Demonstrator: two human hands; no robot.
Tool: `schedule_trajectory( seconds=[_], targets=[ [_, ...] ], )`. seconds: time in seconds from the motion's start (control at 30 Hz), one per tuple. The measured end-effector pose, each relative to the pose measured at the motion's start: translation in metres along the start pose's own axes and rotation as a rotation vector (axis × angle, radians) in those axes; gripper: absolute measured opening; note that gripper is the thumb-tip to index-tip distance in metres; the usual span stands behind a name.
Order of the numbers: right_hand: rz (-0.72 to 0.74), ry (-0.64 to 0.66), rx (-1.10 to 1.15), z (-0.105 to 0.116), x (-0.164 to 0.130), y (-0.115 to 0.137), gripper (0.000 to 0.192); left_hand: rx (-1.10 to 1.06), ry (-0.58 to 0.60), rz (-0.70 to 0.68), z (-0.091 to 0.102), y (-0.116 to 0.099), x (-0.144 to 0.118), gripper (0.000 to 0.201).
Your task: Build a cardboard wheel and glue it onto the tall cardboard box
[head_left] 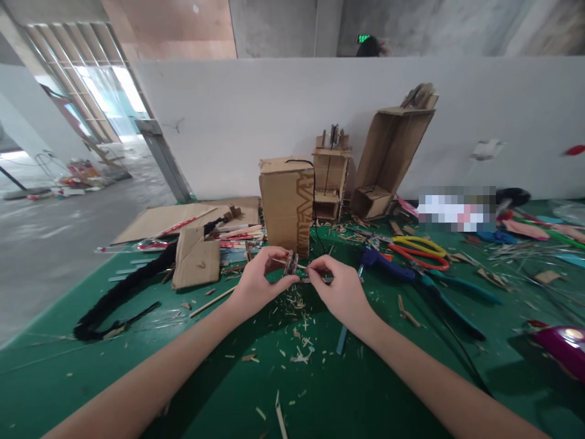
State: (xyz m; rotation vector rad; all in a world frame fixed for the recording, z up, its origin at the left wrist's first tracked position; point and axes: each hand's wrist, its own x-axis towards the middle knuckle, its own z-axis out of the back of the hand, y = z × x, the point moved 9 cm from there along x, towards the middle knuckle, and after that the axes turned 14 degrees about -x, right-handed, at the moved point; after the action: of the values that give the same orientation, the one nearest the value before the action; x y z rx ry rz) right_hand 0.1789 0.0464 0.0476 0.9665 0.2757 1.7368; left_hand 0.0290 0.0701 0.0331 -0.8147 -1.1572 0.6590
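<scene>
left hand [257, 281] pinches a small dark wheel [290, 263], held on edge above the green worktop [137, 341]. right hand [340, 288], fingertips closed on a thin stick [299, 265], meets it from the right. the stick's long axis runs left-right through the wheel, between both hands.

matt cardboard box [286, 204], smooth green table [365, 390]
</scene>
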Motion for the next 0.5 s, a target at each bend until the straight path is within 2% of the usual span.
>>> schedule_trajectory(
  seconds=[0.13, 0.33, 0.5],
  targets=[
    [-0.032, 0.010, 0.087, -0.003, 0.001, -0.003, 0.008, -0.018, 0.007, 0.048, 0.000, 0.000, 0.001, 0.049],
    [-0.057, 0.045, 0.152, -0.008, 0.000, -0.010, 0.007, 0.072, 0.063, -0.001, -0.004, -0.007, 0.002, 0.048],
    [-0.079, 0.108, 0.304, -0.012, 0.001, -0.013, 0.009, -0.056, 0.111, 0.089, -0.008, -0.003, 0.001, 0.049]
  ],
)
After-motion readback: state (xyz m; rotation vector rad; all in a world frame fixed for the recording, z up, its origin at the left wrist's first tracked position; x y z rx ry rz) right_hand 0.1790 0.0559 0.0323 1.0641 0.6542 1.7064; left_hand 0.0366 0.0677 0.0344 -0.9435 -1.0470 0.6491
